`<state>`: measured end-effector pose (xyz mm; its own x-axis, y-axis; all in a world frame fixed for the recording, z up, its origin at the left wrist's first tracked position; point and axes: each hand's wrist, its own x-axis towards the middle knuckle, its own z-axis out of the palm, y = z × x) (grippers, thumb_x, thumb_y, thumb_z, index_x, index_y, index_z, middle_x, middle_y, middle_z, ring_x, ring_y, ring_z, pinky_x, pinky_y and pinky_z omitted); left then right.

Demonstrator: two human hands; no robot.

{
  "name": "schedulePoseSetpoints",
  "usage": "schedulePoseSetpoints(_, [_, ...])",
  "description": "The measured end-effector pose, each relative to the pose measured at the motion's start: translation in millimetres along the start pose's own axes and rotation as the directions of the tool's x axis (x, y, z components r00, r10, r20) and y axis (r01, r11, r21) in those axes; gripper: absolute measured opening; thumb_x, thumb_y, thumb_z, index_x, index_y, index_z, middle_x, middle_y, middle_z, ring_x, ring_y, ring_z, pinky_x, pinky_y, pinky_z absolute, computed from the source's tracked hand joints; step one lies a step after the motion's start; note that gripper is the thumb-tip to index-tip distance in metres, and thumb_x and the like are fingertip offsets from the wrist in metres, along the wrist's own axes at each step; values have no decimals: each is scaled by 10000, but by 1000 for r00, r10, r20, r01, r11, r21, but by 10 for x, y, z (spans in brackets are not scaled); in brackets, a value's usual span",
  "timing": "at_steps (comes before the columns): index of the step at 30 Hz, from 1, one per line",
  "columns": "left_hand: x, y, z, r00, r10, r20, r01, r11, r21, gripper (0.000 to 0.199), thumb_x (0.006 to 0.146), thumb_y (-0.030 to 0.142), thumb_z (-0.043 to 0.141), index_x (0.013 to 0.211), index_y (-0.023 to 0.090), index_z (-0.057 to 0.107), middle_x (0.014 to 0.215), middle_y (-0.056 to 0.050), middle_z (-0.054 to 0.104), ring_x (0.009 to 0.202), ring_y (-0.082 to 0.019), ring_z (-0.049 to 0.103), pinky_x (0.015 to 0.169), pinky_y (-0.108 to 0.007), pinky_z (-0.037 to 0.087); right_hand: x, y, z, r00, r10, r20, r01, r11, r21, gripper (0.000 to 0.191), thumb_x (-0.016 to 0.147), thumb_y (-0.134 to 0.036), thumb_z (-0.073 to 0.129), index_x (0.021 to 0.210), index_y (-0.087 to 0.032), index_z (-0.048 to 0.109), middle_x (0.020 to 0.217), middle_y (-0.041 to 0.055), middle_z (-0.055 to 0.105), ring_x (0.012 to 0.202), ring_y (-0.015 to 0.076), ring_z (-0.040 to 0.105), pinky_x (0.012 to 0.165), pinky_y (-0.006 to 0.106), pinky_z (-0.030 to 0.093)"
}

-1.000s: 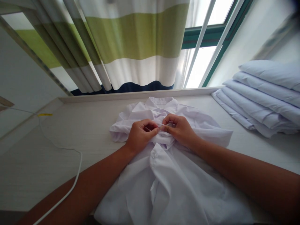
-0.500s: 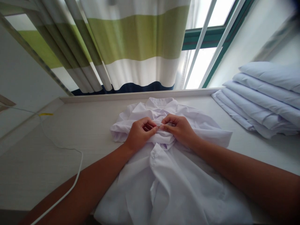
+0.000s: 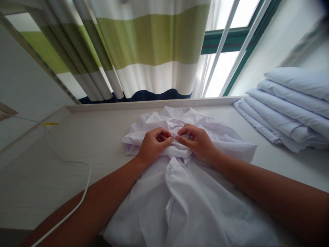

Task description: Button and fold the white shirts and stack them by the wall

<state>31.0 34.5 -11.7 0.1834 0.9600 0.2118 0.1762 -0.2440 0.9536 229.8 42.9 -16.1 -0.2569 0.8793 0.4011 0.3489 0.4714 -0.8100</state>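
A white button-up shirt lies on the pale tabletop, its collar at the far side and its lower part spread towards me. My left hand pinches the shirt's front with thumb and fingertips. Close beside it, my right hand pinches the cloth in the same way, the two thumbs almost meeting. Fabric bunches up around the fingers, and what exactly sits between the fingertips is too small to make out. A button shows on the placket below the hands.
On the right stands a stack of folded white garments. A white cable runs along the left and across my left forearm. Behind the raised edge of the table hangs a striped curtain beside a barred window.
My fingertips have drawn very slightly apart at the shirt front, and both hands stay pinched in the same place. The view has shifted a little.
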Motion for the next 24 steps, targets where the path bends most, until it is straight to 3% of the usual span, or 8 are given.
schedulePoseSetpoints(14, [-20,31,21,1000,14,-12,-13,997,76,181,789,336,762,803,176,677,748,5,662,653,-115,566,602,-223,448,-7,-7,-10,1000,5,22,-6,999,48,187,861,-388,724,812,-211,690,845,16,644,761,172,557,687,307,417])
schedulePoseSetpoints(24, [-61,111,27,992,125,17,-125,957,263,128,824,299,711,773,184,691,742,-9,700,637,-131,588,612,-244,471,-14,-1,-6,1000,3,24,-4,999,52,140,853,-347,729,808,-217,705,852,19,654,791,185,580,710,318,431])
